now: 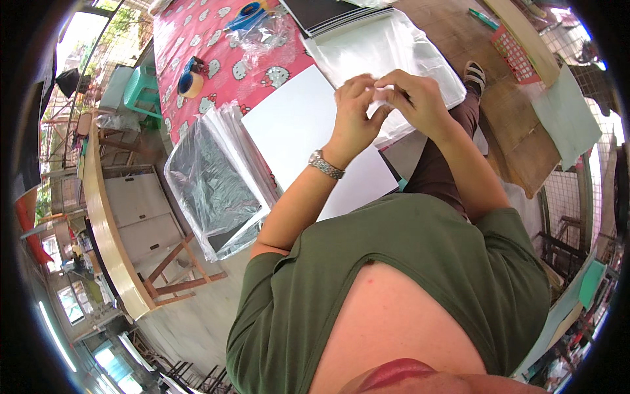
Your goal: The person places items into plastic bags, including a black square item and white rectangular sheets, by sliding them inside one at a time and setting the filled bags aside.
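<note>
My left hand, with a metal watch on its wrist, meets my right hand above a large white sheet or board. Both hands have curled fingers, with thumbs and fingertips pinched close together. A small whitish, see-through bit shows between them, too slight to name. Just beyond the hands lies a stack of clear and white plastic bags. Left of the board, a pile of clear plastic-wrapped dark sheets rests at the table's edge.
A pink cartoon-cat tablecloth covers the table. On it are a tape dispenser with tan tape, a blue tape dispenser and crumpled clear plastic. Black sheets lie at the back. A red basket stands right; a green stool left.
</note>
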{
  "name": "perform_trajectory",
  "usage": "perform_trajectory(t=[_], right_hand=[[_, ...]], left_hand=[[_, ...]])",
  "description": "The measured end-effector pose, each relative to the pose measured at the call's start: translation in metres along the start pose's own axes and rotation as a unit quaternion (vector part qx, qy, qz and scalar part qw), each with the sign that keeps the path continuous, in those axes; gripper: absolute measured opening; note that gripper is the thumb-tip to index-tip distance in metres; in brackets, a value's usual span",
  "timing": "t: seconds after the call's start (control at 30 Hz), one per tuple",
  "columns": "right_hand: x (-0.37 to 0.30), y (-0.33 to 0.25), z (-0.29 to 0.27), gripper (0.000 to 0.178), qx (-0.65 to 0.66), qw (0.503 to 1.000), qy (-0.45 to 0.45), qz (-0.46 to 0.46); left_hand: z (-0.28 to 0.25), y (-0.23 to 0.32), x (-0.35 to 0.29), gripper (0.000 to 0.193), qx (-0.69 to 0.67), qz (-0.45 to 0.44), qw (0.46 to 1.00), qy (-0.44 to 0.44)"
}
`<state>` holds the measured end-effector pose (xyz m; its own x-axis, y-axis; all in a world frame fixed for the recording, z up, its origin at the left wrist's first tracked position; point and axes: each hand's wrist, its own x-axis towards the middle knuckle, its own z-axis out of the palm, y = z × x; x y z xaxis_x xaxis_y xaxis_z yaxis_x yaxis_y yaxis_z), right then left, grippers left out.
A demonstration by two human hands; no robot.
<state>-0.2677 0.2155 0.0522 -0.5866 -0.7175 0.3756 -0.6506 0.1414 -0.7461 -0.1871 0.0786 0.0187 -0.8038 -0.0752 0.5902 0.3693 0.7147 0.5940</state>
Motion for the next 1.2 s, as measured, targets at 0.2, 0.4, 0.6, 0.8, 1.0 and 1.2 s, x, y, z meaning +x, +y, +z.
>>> perform_trajectory(t=[0.2, 0.4, 0.6, 0.8, 1.0, 1.2], right_hand=[[-0.01, -0.024, -0.022, 0.021, 0.072, 0.994, 0.04, -0.076], [-0.003, -0.028, -0.027, 0.005, 0.078, 0.997, 0.016, -0.016], [0.005, -0.055, 0.023, 0.014, 0.558, 0.749, -0.177, 0.31], [0.021, -0.025, 0.028, 0.021, 0.514, 0.645, -0.564, -0.026], [0.041, -0.011, 0.017, 0.029, 0.688, 0.632, -0.296, 0.198], [0.051, 0.001, 0.02, 0.014, 0.236, 0.843, -0.484, 0.003]], left_hand=[[-0.033, 0.035, -0.006, 0.016, -0.326, -0.08, 0.941, 0.046], [-0.061, 0.062, -0.015, 0.018, -0.337, -0.278, 0.898, -0.047], [-0.081, 0.044, -0.043, 0.011, -0.46, -0.392, 0.793, 0.076], [-0.145, 0.013, -0.092, 0.025, -0.737, -0.343, 0.544, 0.207], [-0.162, 0.007, -0.144, 0.043, -0.616, -0.397, 0.628, 0.264], [-0.178, -0.014, -0.141, 0.035, -0.579, -0.322, 0.747, 0.056]])
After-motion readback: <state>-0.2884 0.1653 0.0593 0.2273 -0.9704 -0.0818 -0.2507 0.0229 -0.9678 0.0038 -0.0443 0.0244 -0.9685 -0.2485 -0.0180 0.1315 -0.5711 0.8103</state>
